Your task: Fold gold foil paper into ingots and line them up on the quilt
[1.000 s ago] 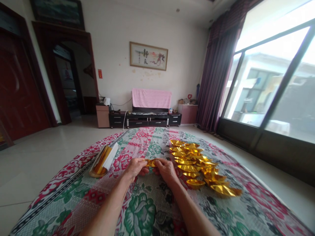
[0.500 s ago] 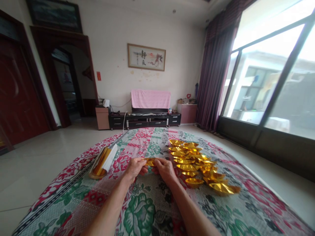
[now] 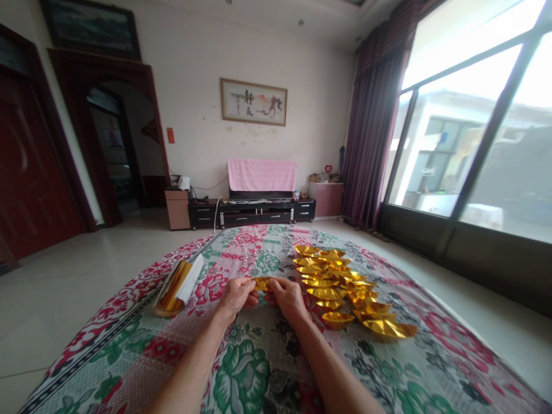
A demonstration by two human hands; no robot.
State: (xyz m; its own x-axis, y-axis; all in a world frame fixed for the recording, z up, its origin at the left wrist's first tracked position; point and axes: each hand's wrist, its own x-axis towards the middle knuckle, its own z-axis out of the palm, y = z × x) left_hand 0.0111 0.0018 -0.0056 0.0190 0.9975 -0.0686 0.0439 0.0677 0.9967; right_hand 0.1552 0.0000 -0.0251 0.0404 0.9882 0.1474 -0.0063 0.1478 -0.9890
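Between left hand (image 3: 236, 296) and right hand (image 3: 287, 294), we pinch gold foil (image 3: 262, 284); likely light, slick, easily creased; hold by ends.

Glossy foil piece (image 3: 262, 283), matt fabric tablecloth (image 3: 241, 374)

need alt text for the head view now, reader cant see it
A person's left hand and right hand pinch a small gold piece over a flowered cloth. Boat-shaped gold pieces lie to the right, a gold-and-white bundle to the left.
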